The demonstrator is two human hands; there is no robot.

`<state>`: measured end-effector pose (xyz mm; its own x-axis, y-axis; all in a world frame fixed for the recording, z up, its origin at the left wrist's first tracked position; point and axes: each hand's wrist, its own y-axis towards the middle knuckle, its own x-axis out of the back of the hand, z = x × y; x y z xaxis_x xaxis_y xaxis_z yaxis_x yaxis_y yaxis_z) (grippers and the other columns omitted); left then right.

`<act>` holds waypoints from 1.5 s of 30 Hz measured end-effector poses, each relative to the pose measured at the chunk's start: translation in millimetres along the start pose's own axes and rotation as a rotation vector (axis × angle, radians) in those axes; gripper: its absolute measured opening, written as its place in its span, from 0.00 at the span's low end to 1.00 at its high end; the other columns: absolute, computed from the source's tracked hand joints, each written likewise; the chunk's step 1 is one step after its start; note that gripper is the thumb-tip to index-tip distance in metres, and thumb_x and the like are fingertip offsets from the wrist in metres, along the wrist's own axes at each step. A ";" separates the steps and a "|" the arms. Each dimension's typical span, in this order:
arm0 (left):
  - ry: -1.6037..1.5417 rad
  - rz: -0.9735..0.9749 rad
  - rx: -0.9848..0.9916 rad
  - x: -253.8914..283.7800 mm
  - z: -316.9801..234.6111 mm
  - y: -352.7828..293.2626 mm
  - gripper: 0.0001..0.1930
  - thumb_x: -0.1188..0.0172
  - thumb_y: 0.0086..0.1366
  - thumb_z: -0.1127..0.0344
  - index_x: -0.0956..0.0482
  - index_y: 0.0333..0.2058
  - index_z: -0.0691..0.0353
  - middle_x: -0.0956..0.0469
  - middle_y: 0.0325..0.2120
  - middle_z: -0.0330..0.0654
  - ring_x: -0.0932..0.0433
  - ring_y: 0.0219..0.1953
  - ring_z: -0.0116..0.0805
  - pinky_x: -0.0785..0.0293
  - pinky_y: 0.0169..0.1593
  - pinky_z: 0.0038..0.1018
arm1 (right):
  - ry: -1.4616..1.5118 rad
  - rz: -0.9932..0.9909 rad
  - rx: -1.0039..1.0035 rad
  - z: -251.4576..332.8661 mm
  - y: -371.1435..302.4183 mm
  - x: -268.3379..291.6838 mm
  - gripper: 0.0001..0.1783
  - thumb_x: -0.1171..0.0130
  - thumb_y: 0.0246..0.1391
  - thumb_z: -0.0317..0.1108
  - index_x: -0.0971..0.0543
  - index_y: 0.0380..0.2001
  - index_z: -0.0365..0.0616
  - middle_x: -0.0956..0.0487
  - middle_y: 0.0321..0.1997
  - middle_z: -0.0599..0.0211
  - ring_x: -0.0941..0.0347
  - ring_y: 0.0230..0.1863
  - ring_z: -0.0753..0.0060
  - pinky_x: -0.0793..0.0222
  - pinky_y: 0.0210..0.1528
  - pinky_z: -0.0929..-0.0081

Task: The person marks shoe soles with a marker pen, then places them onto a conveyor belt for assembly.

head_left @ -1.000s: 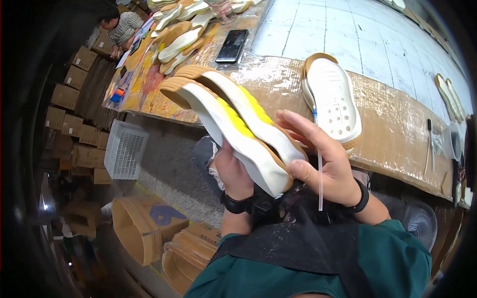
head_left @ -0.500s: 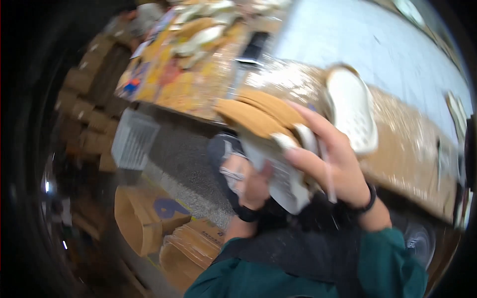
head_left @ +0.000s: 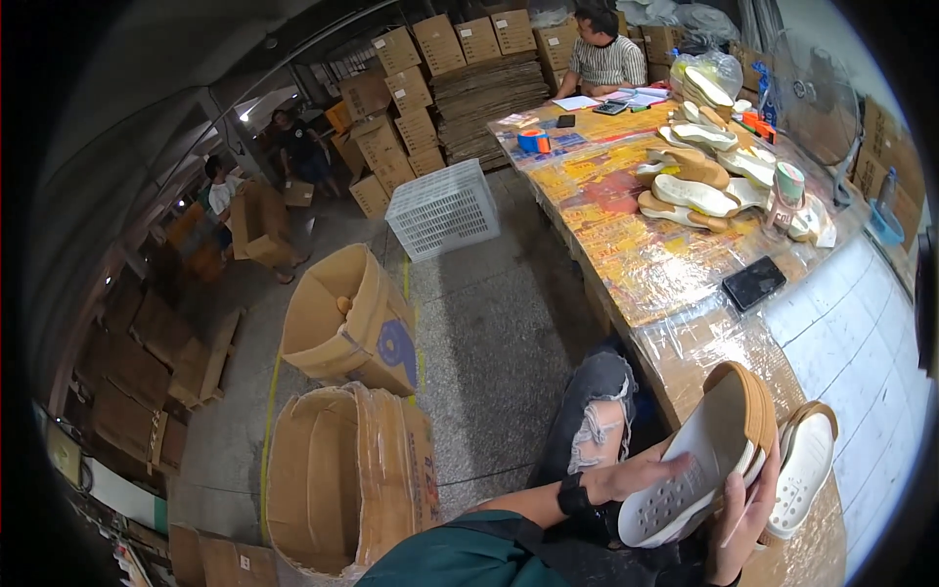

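Observation:
Between my two hands is a small stack of white shoe soles (head_left: 696,462) with tan rims and rows of small holes, tilted above my lap at the table's edge. My left hand (head_left: 646,476) grips the stack's left side, its thumb on the perforated face and its other fingers mostly hidden. Around the right side wraps my right hand (head_left: 745,514), closed on the stack, with a thin pale strip near its fingers. Just right of it, another white sole with a tan heel edge (head_left: 806,470) lies on the film-covered table.
Several soles (head_left: 694,196) lie on the colourful table (head_left: 626,245), near a black phone (head_left: 754,284) and a tape roll. On the floor stand two open cartons (head_left: 337,489) and a white crate (head_left: 445,212). One person sits across the table; others are at the far left.
My view has swung up and left, showing more floor and room. The soles are still in both hands, now with the perforated white face turned up instead of the tan sides.

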<state>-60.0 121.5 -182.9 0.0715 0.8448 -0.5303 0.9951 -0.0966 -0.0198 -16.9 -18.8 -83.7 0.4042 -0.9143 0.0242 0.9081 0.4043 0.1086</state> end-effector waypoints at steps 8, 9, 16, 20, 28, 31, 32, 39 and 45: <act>-0.275 -0.128 -0.003 -15.2 -23.0 -0.9 0.26 0.56 0.62 0.55 0.47 0.55 0.62 0.35 0.48 0.42 0.33 0.48 0.31 0.37 0.50 0.25 | -0.007 0.087 0.225 3.5 -37.1 22.5 0.29 0.54 0.52 0.35 0.45 0.54 0.29 0.38 0.54 0.49 0.41 0.53 0.60 0.48 0.54 0.71; -0.289 -0.161 0.018 -16.4 -25.0 1.9 0.25 0.56 0.62 0.56 0.45 0.54 0.63 0.33 0.46 0.42 0.32 0.46 0.30 0.36 0.49 0.24 | -0.031 0.009 0.285 -1.4 -40.1 30.1 0.28 0.53 0.52 0.36 0.42 0.52 0.28 0.37 0.53 0.49 0.40 0.53 0.60 0.47 0.54 0.71; -0.052 -0.449 -0.147 -9.6 -60.2 9.7 0.14 0.52 0.60 0.62 0.29 0.37 0.69 0.25 0.29 0.43 0.25 0.28 0.30 0.28 0.33 0.23 | 0.259 -0.598 0.316 -24.6 -18.0 93.4 0.19 0.57 0.52 0.32 0.36 0.47 0.34 0.34 0.50 0.53 0.37 0.51 0.65 0.43 0.53 0.68; -0.014 -0.347 -0.097 -46.4 -87.3 54.7 0.18 0.57 0.61 0.66 0.38 0.46 0.70 0.27 0.37 0.49 0.25 0.36 0.37 0.29 0.42 0.28 | 0.412 -0.640 0.181 -61.3 -4.5 136.5 0.17 0.59 0.55 0.34 0.35 0.47 0.39 0.33 0.50 0.59 0.37 0.51 0.66 0.41 0.51 0.69; 0.225 0.144 0.197 -114.9 -66.9 121.5 0.17 0.49 0.59 0.66 0.37 0.46 0.65 0.27 0.34 0.39 0.26 0.32 0.24 0.28 0.34 0.21 | 0.303 -0.414 -0.099 -139.3 -27.1 132.9 0.22 0.57 0.56 0.37 0.41 0.51 0.37 0.36 0.51 0.60 0.40 0.52 0.70 0.43 0.51 0.78; 0.283 0.203 0.308 -117.5 -33.3 145.4 0.19 0.49 0.59 0.66 0.39 0.48 0.64 0.28 0.37 0.40 0.27 0.35 0.24 0.29 0.38 0.22 | 0.471 -0.372 -0.042 -165.3 -23.2 134.5 0.24 0.57 0.56 0.37 0.44 0.52 0.35 0.38 0.53 0.56 0.42 0.53 0.68 0.45 0.53 0.76; 0.292 0.191 0.285 -110.0 -28.5 149.4 0.19 0.49 0.59 0.66 0.39 0.48 0.64 0.28 0.37 0.40 0.27 0.35 0.24 0.29 0.38 0.22 | 0.563 -0.359 -0.008 -168.2 -21.6 134.4 0.25 0.57 0.56 0.36 0.46 0.54 0.33 0.40 0.55 0.54 0.43 0.54 0.67 0.47 0.54 0.75; 0.224 0.228 0.450 -69.2 -32.6 160.8 0.21 0.51 0.60 0.64 0.40 0.50 0.66 0.30 0.42 0.42 0.27 0.38 0.26 0.30 0.40 0.21 | 0.485 -0.329 -0.115 -156.7 -1.5 133.0 0.30 0.56 0.55 0.32 0.53 0.57 0.34 0.44 0.58 0.52 0.45 0.57 0.64 0.50 0.57 0.73; 0.534 0.353 0.225 -11.4 -47.8 173.2 0.31 0.52 0.61 0.64 0.56 0.59 0.61 0.44 0.54 0.42 0.40 0.52 0.27 0.42 0.52 0.20 | 0.354 0.005 -0.120 -173.6 31.7 137.3 0.25 0.56 0.55 0.35 0.45 0.54 0.33 0.37 0.54 0.59 0.40 0.52 0.69 0.45 0.54 0.74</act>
<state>114.8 120.2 -139.8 0.4708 0.8810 -0.0469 0.8718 -0.4727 -0.1287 86.3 -127.7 -249.4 0.4020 -0.8566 -0.3235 0.9039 0.4276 -0.0088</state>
